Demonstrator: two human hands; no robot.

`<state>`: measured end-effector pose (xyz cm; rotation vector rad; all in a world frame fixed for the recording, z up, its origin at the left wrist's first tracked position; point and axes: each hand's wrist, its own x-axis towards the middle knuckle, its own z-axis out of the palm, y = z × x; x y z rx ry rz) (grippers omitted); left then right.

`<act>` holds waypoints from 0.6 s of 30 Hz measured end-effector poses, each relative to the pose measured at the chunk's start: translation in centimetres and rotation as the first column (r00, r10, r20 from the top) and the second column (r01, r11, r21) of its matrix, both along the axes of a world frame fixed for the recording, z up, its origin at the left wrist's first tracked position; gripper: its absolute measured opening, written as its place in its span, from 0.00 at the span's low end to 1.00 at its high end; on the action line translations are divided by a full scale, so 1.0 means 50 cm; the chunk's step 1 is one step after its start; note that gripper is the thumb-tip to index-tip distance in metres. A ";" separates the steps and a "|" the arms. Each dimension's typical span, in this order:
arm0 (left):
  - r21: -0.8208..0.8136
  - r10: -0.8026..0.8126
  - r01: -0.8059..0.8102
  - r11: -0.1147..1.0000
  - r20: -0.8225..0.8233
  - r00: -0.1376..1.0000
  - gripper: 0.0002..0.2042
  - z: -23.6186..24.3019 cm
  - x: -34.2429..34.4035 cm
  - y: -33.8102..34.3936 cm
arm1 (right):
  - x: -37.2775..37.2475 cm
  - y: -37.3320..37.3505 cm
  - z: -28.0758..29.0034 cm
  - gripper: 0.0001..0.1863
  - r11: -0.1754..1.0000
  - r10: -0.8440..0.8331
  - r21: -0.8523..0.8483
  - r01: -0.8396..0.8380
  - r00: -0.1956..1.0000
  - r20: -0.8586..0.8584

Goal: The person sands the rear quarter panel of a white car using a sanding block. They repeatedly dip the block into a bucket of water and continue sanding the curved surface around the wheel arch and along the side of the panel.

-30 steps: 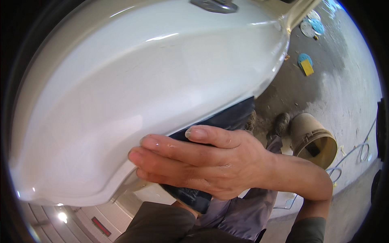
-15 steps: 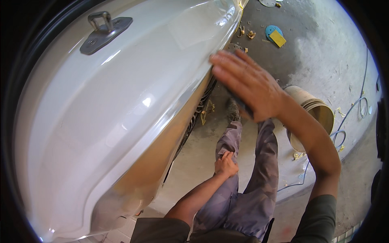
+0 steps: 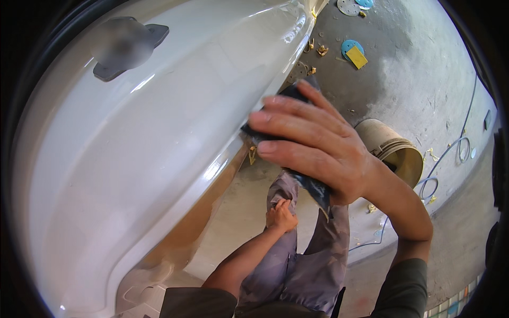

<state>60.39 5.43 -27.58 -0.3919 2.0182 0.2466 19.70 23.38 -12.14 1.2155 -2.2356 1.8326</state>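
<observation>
My right hand [image 3: 318, 143] lies over a dark sheet of sandpaper [image 3: 313, 188], fingers stretched across it and pressing it against the lower edge of a glossy white vehicle body panel [image 3: 159, 148]. The sheet sticks out past the fingertips and below the palm. My left hand [image 3: 281, 216] is on the knee of my trouser leg [image 3: 283, 188], its fingers curled into the cloth. A metal striker plate [image 3: 159, 35] sits high on the panel, with its middle blurred.
A tipped pail [image 3: 392, 151] lies on the concrete floor to the right, beside a coiled blue hose [image 3: 428, 188]. Farther off are a round blue disc [image 3: 350, 46], a yellow pad [image 3: 357, 58] and a perforated grey disc [image 3: 348, 6]. Yellowish scraps are scattered about.
My right hand has moved nearer and slightly left along the panel edge, showing more of the sandpaper. The left hand stays on the knee. The whole view has shifted a little.
</observation>
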 end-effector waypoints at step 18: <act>0.110 0.053 -0.057 0.992 0.045 0.998 0.33 0.086 -0.140 -0.004 | -0.053 -0.010 0.041 0.22 0.967 0.247 0.042 -0.253 0.963 0.111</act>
